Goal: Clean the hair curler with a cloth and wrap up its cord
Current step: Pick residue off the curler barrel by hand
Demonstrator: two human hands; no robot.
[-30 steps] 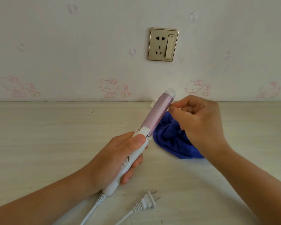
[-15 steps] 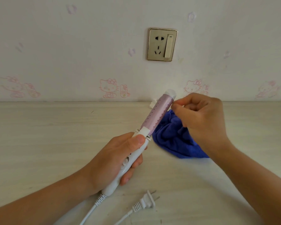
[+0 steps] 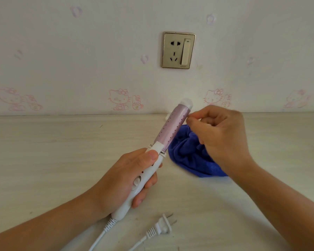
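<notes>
My left hand (image 3: 127, 180) grips the white handle of the hair curler (image 3: 172, 127), which tilts up and to the right with its pink barrel and white tip toward the wall. My right hand (image 3: 219, 134) hovers beside the barrel's upper end, fingers pinched together just at its right side; whether they hold anything is unclear. A crumpled blue cloth (image 3: 188, 156) lies on the table under and behind my right hand. The white cord (image 3: 98, 240) leaves the handle toward the bottom edge, and its two-pin plug (image 3: 161, 227) lies loose on the table.
The pale wooden table (image 3: 43, 151) meets a wall with pink cartoon decals. A gold wall socket with a switch (image 3: 179, 50) sits above the curler. Something small and white (image 3: 166, 117) lies at the table's back edge behind the barrel.
My right hand has shifted slightly right and away from the barrel's side, fingers still pinched. The left hand and curler stay in place.
</notes>
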